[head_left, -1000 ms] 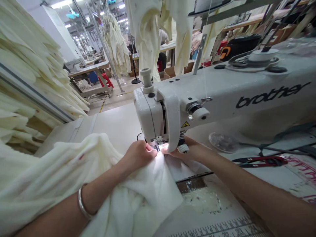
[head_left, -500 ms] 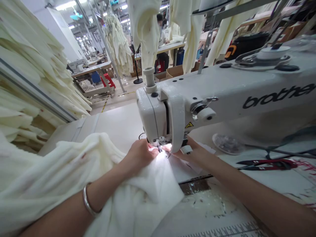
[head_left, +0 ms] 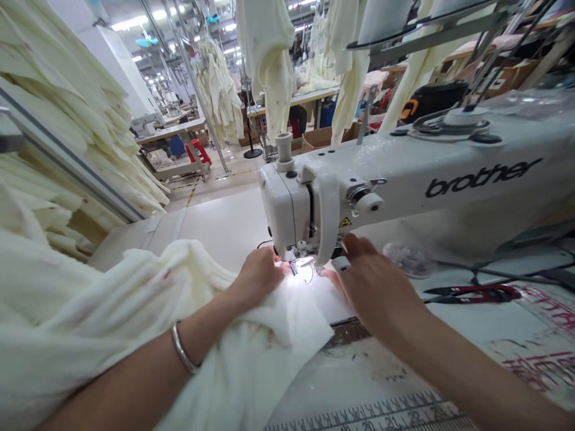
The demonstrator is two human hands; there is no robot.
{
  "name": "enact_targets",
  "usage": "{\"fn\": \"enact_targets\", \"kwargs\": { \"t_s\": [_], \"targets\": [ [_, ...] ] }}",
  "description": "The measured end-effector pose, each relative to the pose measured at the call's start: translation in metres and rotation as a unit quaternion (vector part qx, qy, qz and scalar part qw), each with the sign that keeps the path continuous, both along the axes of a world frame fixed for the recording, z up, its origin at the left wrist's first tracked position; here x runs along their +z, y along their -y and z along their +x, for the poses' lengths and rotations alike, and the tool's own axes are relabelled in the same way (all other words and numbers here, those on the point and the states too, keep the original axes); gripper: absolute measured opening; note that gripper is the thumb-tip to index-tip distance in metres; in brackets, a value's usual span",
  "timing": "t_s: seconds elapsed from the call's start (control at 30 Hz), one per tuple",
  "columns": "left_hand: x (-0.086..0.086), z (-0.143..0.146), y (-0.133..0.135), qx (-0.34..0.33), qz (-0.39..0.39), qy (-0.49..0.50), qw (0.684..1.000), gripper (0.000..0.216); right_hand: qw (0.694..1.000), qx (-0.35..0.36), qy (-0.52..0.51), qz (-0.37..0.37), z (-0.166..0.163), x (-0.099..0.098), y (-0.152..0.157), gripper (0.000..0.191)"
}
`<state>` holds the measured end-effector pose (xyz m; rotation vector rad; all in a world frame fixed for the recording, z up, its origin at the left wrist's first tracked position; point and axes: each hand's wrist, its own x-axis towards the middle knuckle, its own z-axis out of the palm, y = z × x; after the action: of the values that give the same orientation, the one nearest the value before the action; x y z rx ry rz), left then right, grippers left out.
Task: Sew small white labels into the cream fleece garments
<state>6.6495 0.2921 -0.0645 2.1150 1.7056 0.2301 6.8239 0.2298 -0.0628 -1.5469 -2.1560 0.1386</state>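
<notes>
A cream-white, soft fabric piece [head_left: 287, 341] with small reddish specks spreads from the left across the sewing machine bed to the needle area. My left hand [head_left: 259, 275], a silver bangle on its wrist, pinches the fabric's edge just left of the presser foot [head_left: 294, 267]. On the other side of the foot, my right hand [head_left: 381, 287] is raised beside the white ribbed knob [head_left: 341, 263] of the sewing machine [head_left: 291, 197]. Its thumb and fingers are apart around the knob; some fingertips are hidden behind the machine head. I see no fabric in that hand.
Red-handled thread snips [head_left: 476, 292] and a clear dish [head_left: 409, 260] of small items lie to the right. A ruler scale [head_left: 386, 413] runs along the front edge. Cream garments [head_left: 67, 102] hang at left. Thread cones [head_left: 386, 21] stand above; a red stool [head_left: 197, 152] is farther back.
My right hand has drawn back from the needle area to the right and turned upward by the knob. My left hand stays on the fabric. The camera view has shifted slightly.
</notes>
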Motion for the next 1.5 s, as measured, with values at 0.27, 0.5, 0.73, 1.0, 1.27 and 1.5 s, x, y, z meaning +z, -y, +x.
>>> {"fn": "enact_targets", "kwargs": {
  "t_s": [0.27,0.5,0.73,1.0,1.27,1.5],
  "targets": [
    [-0.001,0.000,0.001,0.001,0.010,-0.010,1.000,0.015,0.973,0.158,0.098,0.138,-0.033,-0.023,0.033,0.028],
    [-0.004,0.002,0.006,0.020,0.010,-0.026,0.999,0.020,0.982,0.164,0.014,0.088,-0.005,-0.020,0.032,0.035],
    [-0.003,0.004,0.011,0.014,0.018,-0.028,0.999,0.020,0.979,0.172,0.032,0.108,-0.004,-0.026,0.029,0.029],
    [-0.007,-0.003,-0.002,-0.015,0.035,-0.026,0.999,0.014,0.974,0.143,0.091,0.152,-0.023,-0.032,0.026,0.025],
    [-0.007,-0.018,-0.026,-0.052,0.055,-0.013,0.997,0.019,0.951,0.158,0.228,0.134,-0.034,-0.027,0.019,0.021],
    [-0.010,-0.020,-0.021,-0.046,0.056,-0.031,0.997,0.017,0.961,0.124,0.184,0.167,-0.036,-0.035,0.027,0.021]
  ]
}}
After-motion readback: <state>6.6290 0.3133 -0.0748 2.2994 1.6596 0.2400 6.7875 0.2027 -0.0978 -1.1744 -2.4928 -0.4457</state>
